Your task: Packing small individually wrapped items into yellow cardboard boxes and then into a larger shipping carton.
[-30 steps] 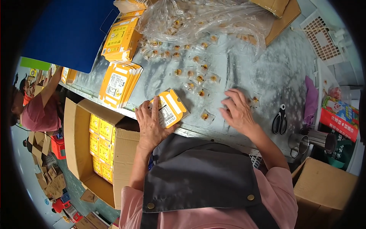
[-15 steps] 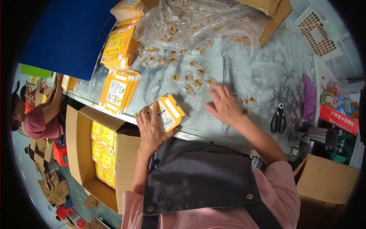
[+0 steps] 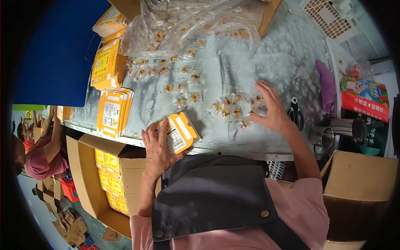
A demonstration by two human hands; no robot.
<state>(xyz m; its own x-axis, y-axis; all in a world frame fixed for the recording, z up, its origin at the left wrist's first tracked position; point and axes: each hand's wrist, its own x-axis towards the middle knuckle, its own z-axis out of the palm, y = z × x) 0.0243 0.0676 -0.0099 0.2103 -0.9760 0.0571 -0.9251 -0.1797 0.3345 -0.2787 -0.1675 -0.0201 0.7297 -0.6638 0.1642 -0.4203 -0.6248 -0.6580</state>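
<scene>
while the yellow box [image 3: 179,132] sits at the near edge of the grey table [image 3: 275,62], i have the left hand [image 3: 156,148] holding it by its left side. i see the right hand [image 3: 273,111] spread wide beside small wrapped pieces [image 3: 236,113]; whether it touches one, i cannot tell. scissors [image 3: 296,115] lie farther right; flat yellow cartons [image 3: 111,114] are stacked left.

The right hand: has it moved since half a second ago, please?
Yes: judged against the black-handled scissors, the right hand has moved rightward, closer to them.
</scene>
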